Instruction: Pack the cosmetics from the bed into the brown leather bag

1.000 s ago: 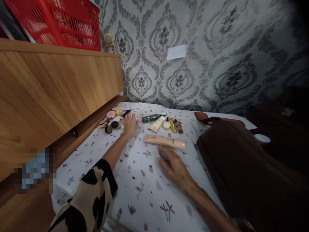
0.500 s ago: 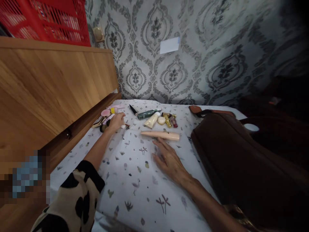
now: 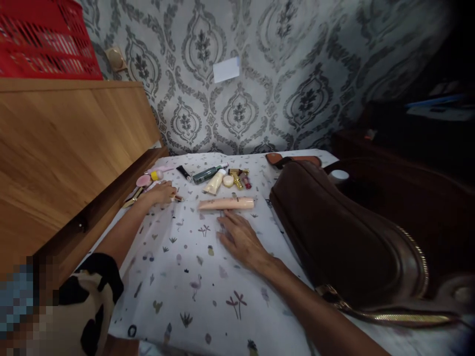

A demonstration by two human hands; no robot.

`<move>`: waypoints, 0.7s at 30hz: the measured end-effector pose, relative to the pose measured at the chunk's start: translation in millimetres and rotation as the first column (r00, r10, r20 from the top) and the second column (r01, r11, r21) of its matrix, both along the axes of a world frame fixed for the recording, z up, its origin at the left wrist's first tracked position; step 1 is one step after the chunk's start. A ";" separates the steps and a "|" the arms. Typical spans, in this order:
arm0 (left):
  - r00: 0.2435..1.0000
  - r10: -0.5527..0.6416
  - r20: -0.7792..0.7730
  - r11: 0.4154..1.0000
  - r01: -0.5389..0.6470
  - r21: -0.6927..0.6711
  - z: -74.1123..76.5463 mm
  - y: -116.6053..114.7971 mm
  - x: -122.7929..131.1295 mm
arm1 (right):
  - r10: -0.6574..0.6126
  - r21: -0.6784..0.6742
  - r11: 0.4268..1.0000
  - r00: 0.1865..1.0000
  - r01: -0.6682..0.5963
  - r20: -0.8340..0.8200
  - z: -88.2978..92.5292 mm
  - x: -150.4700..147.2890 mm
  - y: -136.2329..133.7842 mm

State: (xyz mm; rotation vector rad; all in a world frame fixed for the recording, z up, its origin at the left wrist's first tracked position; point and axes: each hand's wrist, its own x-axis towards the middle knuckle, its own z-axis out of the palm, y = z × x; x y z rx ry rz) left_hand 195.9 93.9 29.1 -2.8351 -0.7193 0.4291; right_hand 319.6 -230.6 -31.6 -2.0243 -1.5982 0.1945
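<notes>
My left hand (image 3: 161, 193) rests among the small cosmetics at the far left of the cloth. Its fingers are loosely spread and bent downward, and hide part of what lies below. Just beside its fingertips is a thin brown-and-white tube (image 3: 177, 198). A pink round case (image 3: 143, 181), a yellow-banded pink bottle (image 3: 156, 175) and a gold-edged dark compact (image 3: 132, 196) lie around that hand. My right hand (image 3: 241, 238) lies on the cloth with fingers apart, holding nothing. Its fingertips are close to a long peach squeeze tube (image 3: 227, 203).
Behind the peach tube lie a dark green bottle (image 3: 207, 174), a cream tube (image 3: 214, 182), a small round jar (image 3: 228, 181), a black tube (image 3: 183, 173) and gold lipsticks (image 3: 237, 183). A brown handbag (image 3: 334, 232) stands right; a wooden cabinet (image 3: 74, 128) borders the left.
The view has swung to the right, so everything appears further left and more of the handbag shows. Both hands stay at nearly the same places on the cloth.
</notes>
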 end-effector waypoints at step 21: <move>0.976 -0.153 0.154 0.988 0.146 0.057 1.5 -70.0 -3.5 | 0.004 -0.004 1.000 1.000 -0.004 0.006 4.9 -3.3 1.3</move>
